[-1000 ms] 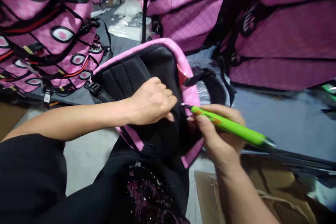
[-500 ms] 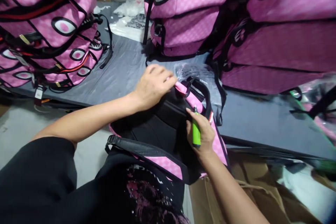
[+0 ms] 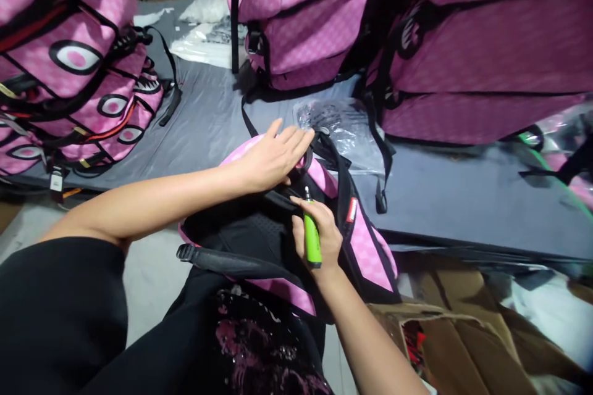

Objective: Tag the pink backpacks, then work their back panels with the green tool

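Lime-green pen-like tool (image 3: 312, 241) sits clamped between thumb and fingers of the right hand (image 3: 328, 231), tip toward twelve; its barrel's dark lettering is illegible. Compared with half a second ago, the left hand (image 3: 278, 157) has uncurled: its fingers now reach nearly straight, the little one apart, over the twelve-o'clock edge of the pink-and-black backpack (image 3: 245, 228), probably steadying rather than gripping it. The backpack lies against the patterned dark clothing (image 3: 259, 345). Toward its two o'clock, a red label (image 3: 352, 210) shows unreadable writing. Farther out, near nine, hangs a white tag (image 3: 56, 181), too small to read.
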A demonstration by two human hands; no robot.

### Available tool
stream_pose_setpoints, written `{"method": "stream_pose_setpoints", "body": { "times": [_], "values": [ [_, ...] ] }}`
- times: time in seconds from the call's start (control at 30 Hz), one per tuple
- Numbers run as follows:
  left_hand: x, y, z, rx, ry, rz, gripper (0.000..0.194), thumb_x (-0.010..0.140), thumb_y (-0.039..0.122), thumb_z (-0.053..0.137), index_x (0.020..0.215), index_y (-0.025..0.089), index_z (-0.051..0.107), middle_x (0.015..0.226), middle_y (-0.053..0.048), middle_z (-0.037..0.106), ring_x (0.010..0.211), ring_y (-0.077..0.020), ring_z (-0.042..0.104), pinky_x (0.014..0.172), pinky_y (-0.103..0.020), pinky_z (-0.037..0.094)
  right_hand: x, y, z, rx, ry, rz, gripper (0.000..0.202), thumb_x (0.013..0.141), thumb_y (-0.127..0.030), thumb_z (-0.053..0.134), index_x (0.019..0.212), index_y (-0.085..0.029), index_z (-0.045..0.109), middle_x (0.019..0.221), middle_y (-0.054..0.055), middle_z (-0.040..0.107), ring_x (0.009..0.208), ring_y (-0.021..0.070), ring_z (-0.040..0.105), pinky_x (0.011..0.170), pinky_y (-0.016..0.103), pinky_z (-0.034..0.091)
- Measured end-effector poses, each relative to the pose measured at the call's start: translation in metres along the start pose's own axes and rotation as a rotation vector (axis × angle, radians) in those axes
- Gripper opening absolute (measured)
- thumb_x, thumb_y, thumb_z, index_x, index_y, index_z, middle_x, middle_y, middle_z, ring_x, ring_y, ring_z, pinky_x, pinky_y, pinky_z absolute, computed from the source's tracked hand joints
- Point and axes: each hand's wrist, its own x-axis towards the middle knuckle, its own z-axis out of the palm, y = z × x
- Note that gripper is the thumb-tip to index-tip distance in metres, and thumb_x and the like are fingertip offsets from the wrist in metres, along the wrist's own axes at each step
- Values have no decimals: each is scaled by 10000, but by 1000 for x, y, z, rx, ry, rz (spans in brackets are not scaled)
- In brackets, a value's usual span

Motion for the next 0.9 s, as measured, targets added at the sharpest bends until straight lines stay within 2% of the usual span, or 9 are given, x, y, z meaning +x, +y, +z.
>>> {"method": "stream_pose_setpoints", "body": {
  "times": [0.1, 0.17, 0.23, 0.37, 0.43, 0.53, 0.63, 0.8, 0.9],
  "values": [
    [-6, 9, -1, 19, -30, 15, 995, 762, 402, 709, 1530, 81, 164, 1554, -218, 271, 1435, -398, 242, 1164, -600, 173, 0, 2, 2, 61, 57, 84, 375, 853, -178, 571, 1218, -244, 517, 1060, 82, 733, 1020, 240, 679, 930, 527, 537],
    [-3, 12, 5, 5, -43, -8, 1035, 732, 404, 735, 1545, 161, 143, 1573, -169, 253, 1460, -410, 182, 1160, -631, 157, -2, 3, 2, 79, 68, 138, 339, 862, -217, 557, 1200, -236, 534, 1027, 83, 739, 1002, 248, 686, 923, 527, 539],
    [2, 12, 13, -12, -50, -24, 1044, 711, 391, 756, 1544, 186, 160, 1557, -152, 293, 1453, -408, 203, 1158, -618, 183, -4, 5, 1, 90, 43, 165, 324, 864, -238, 555, 1188, -223, 554, 1014, 88, 742, 980, 251, 693, 892, 502, 557],
    [6, 9, 20, -11, -65, -51, 986, 726, 353, 744, 1521, 110, 215, 1505, -192, 367, 1385, -374, 336, 1155, -535, 253, -1, 11, -4, 111, -24, 165, 329, 877, -234, 556, 1206, -212, 561, 1011, 84, 747, 934, 239, 710, 843, 446, 571],
    [4, 10, 19, -15, -45, -64, 949, 743, 349, 727, 1517, 114, 230, 1523, -188, 343, 1392, -375, 320, 1155, -539, 239, 3, 13, -7, 116, -49, 190, 369, 887, -248, 563, 1253, -210, 536, 1003, 81, 748, 950, 242, 710, 846, 437, 562],
    [2, 11, 19, -30, -22, -153, 923, 734, 358, 736, 1507, 160, 273, 1579, -176, 243, 1428, -419, 227, 1124, -598, 232, 12, 16, -13, 128, -87, 322, 421, 905, -313, 560, 1303, -200, 480, 984, 76, 746, 967, 245, 708, 847, 430, 551],
    [4, 12, 22, -70, -16, -239, 891, 726, 353, 747, 1487, 186, 314, 1600, -173, 191, 1398, -446, 254, 1058, -597, 303, 24, 22, -21, 86, -158, 422, 366, 917, -383, 549, 1237, -205, 535, 983, 70, 741, 970, 246, 699, 857, 427, 539],
    [7, 9, 26, -141, -8, -225, 783, 758, 292, 720, 1449, 179, 369, 1579, -181, 251, 1245, -396, 427, 1002, -549, 357, 45, 29, -28, 70, -356, 247, 345, 938, -466, 481, 1120, -233, 658, 1064, 63, 726, 974, 247, 669, 877, 437, 498],
    [5, 7, 27, -172, 60, -233, 783, 743, 303, 744, 1429, 181, 387, 1580, -183, 245, 1233, -390, 430, 988, -529, 371, 53, 27, -22, 7, -361, 250, 258, 926, -394, 511, 1044, -230, 671, 976, 45, 737, 883, 223, 670, 836, 414, 494]
  ]
}}
